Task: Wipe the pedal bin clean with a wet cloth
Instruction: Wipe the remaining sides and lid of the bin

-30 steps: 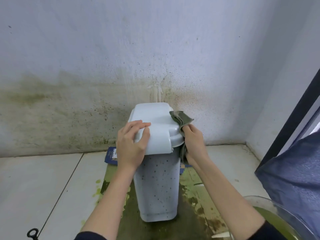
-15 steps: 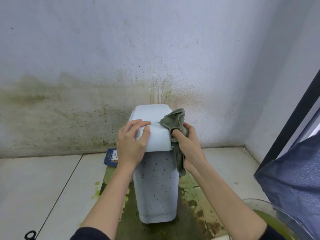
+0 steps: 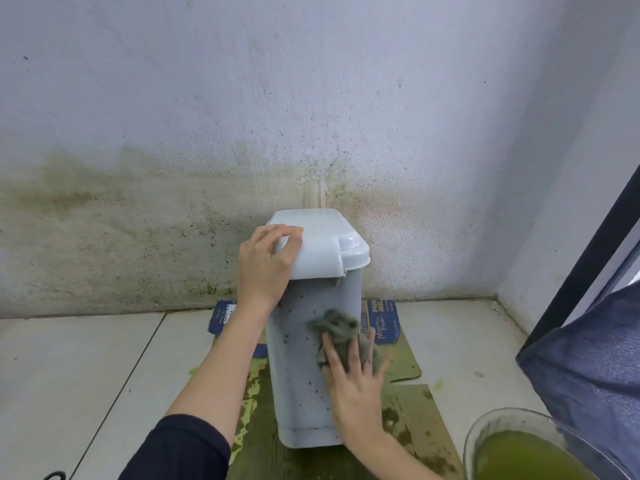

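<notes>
Moved since the earlier frames: right hand (image 3: 353, 372) and cloth (image 3: 334, 325), from the lid's right edge down to the front face of the bin (image 3: 304, 375); left hand (image 3: 265, 268) unchanged on the lid (image 3: 318, 244).

Bin: pale plastic, upright, standing on stained cardboard (image 3: 408, 362) on the floor, close against the wall (image 3: 311, 98). Front face speckled with dark spots above, beside and below the cloth, so the wiping looks far from finished. Lid shut.

Cloth: grey-green, bunched, pressed flat to the upper middle of the front face. Most of it shows above the fingers; the rest is under the palm.

Right hand: fingers straight and spread wide, pressing the cloth against the bin rather than pinching it. The spread probably serves to cover more surface per stroke.

Left hand: fingers curled over the lid's near left corner, thumb down the side, gripping. Judged purpose: to steady a light bin against the push of the wipe and keep the lid shut.

Cardboard: flattened carton, blue print at its far end, soaked green; likely laid down to catch run-off.

Bowl (image 3: 485, 431): clear, lower right, near the right arm, holding murky green liquid; presumably for rinsing the cloth.

Floor (image 3: 86, 358): pale tile. Wall: stained green and brown along its lower band.
</notes>
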Tool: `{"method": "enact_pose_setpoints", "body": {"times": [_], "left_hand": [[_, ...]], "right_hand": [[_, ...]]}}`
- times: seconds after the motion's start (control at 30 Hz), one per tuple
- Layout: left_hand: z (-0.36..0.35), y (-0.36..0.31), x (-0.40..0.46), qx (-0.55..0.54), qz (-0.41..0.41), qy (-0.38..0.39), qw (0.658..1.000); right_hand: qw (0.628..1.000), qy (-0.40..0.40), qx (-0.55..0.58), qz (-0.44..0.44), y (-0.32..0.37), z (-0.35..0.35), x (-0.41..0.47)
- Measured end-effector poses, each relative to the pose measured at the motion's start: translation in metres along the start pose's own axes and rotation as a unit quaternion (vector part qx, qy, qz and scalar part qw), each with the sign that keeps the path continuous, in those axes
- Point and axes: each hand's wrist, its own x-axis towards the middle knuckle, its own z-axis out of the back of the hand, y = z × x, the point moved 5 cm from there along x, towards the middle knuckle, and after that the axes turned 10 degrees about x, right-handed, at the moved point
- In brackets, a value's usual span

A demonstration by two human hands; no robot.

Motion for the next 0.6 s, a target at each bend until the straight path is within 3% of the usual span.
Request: {"method": "enact_pose_setpoints", "body": {"times": [0.1, 0.2, 0.37, 0.5, 0.6], "left_hand": [[-0.002, 0.0, 0.003, 0.002, 0.004, 0.01, 1.0], [-0.003, -0.002, 0.01, 0.014, 0.014, 0.039, 0.999], [-0.006, -0.005, 0.021, 0.015, 0.014, 0.07, 0.997], [-0.005, 0.001, 0.027, 0.013, 0.02, 0.06, 0.998], [-0.006, 0.002, 0.03, 0.011, 0.024, 0.068, 0.997]], "right_hand": [[0.988, -0.017, -0.107, 0.105, 0.008, -0.004, -0.006], [0.979, -0.068, -0.121, 0.152, 0.036, 0.016, 0.043], [0.98, -0.136, -0.122, 0.084, 0.041, 0.022, 0.069], [0.979, -0.083, -0.158, 0.101, 0.015, -0.004, 0.0], [0.972, -0.069, -0.185, 0.126, 0.014, 0.0, 0.017]]}}
